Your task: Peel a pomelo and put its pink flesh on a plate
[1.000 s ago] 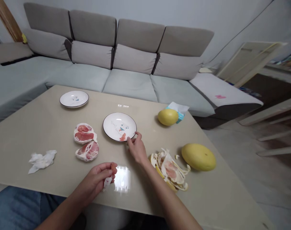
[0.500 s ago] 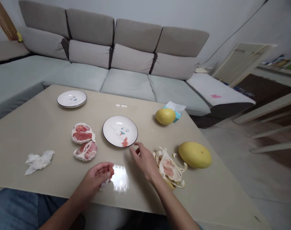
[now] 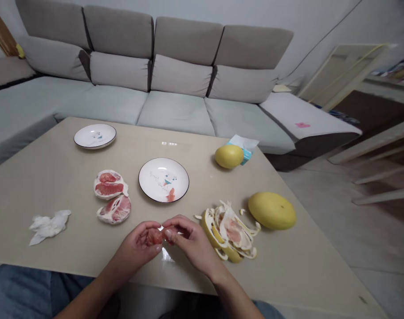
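A piece of red pomelo flesh (image 3: 154,237) rests in the curled fingers of my left hand (image 3: 138,246), above the table's near side. My right hand (image 3: 188,243) meets it there, thumb and fingers pinched on the right end of the same flesh. Just beyond my hands, a white plate (image 3: 155,177) with a dark rim carries a small red pomelo piece (image 3: 170,195) near its front edge. Left of the plate lie two peeled pomelo portions (image 3: 110,188) with red flesh and white pith. Pomelo peel (image 3: 233,230) is heaped beside my right wrist.
A whole yellow pomelo (image 3: 271,210) lies right of the peel. Farther back, another yellow fruit (image 3: 229,156) sits against a blue tissue pack (image 3: 247,155). A second plate (image 3: 94,136) stands at the far left, and crumpled tissue (image 3: 50,225) at the near left. A sofa (image 3: 175,108) lies behind the table.
My right hand has moved from the plate's front edge back toward me and left, joining my left hand at the pomelo flesh. The view has shifted slightly.
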Demonstrator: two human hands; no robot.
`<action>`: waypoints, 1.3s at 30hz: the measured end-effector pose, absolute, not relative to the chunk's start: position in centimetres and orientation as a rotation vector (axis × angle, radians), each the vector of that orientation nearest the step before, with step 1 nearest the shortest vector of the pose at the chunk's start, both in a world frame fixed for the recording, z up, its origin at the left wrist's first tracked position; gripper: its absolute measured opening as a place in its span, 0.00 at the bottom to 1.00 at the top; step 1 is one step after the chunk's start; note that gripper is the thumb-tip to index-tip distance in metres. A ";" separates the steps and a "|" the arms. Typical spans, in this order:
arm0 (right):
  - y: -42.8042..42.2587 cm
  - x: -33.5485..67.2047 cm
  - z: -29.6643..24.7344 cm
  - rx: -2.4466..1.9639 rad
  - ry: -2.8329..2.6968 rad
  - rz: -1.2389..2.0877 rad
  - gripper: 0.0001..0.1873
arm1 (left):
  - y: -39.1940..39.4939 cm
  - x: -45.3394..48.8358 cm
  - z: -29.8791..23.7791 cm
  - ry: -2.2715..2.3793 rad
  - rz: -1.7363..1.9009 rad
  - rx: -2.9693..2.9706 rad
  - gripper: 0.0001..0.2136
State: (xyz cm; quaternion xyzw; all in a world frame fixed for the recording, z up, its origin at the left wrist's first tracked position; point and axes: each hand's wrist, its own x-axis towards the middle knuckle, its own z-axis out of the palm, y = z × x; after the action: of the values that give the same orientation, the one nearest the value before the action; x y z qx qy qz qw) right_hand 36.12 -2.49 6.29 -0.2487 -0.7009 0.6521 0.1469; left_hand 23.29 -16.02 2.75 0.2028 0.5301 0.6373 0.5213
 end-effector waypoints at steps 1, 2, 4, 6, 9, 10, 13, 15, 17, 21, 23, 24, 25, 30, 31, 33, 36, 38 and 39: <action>-2.5 36.1 6.3 -0.706 -1.997 1.899 0.11 | -16.0 23.2 2.8 1.281 1.510 0.487 0.20; -2.5 36.1 6.3 -0.701 -1.972 1.937 0.12 | -16.0 23.2 2.9 1.296 1.500 0.487 0.19; -2.7 36.1 6.2 -0.709 -1.920 2.041 0.14 | -16.0 23.2 3.1 1.323 1.506 0.473 0.17; -2.8 36.0 6.1 -0.731 -1.860 2.146 0.15 | -16.1 23.2 3.6 1.333 1.514 0.454 0.17; -2.7 35.9 6.0 -0.742 -1.751 2.262 0.17 | -16.3 23.1 4.4 1.310 1.502 0.418 0.16; -2.6 35.9 6.0 -0.739 -1.710 2.297 0.17 | -16.4 23.0 4.6 1.298 1.497 0.406 0.16; -2.3 36.1 6.0 -0.724 -1.607 2.370 0.19 | -16.6 22.6 4.8 1.272 1.499 0.401 0.14; -2.2 36.2 6.1 -0.708 -1.585 2.385 0.20 | -16.7 22.4 4.6 1.257 1.502 0.413 0.14; -2.0 36.3 6.0 -0.708 -1.610 2.368 0.20 | -16.7 22.3 4.3 1.242 1.495 0.412 0.15; -0.6 35.6 5.5 -0.777 -1.844 1.938 0.20 | -16.4 22.6 3.8 1.244 1.478 0.288 0.19; 0.8 34.8 5.1 -0.797 -2.013 1.550 0.18 | -16.3 22.8 3.6 1.208 1.486 0.186 0.18; 1.6 34.4 4.9 -0.797 -2.101 1.356 0.17 | -16.4 22.8 3.6 1.175 1.497 0.146 0.17; 2.4 33.9 4.6 -0.791 -2.181 1.178 0.15 | -16.5 22.8 3.6 1.142 1.509 0.122 0.16; 5.4 31.8 2.8 -0.714 -2.417 0.738 0.10 | -17.4 22.7 4.0 1.128 1.521 0.101 0.19; 5.6 31.6 2.5 -0.710 -2.425 0.729 0.09 | -17.5 22.6 4.1 1.136 1.520 0.100 0.21; 6.0 31.4 2.1 -0.725 -2.433 0.686 0.10 | -17.6 22.5 4.3 1.144 1.521 0.089 0.22; 6.2 31.8 2.0 -0.741 -2.442 0.642 0.11 | -17.6 22.4 4.3 1.149 1.535 0.052 0.22; 6.2 32.3 2.3 -0.732 -2.457 0.630 0.13 | -17.4 22.5 4.2 1.142 1.560 0.029 0.20; 6.2 32.6 2.5 -0.728 -2.463 0.623 0.14 | -17.4 22.5 4.1 1.139 1.577 0.023 0.20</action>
State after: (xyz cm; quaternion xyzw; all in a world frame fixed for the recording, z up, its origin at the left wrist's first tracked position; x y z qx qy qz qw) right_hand 32.58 6.24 2.48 -0.2668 -0.9032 0.2286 0.2467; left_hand 22.48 -17.36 4.12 0.0097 0.4839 0.6698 0.5632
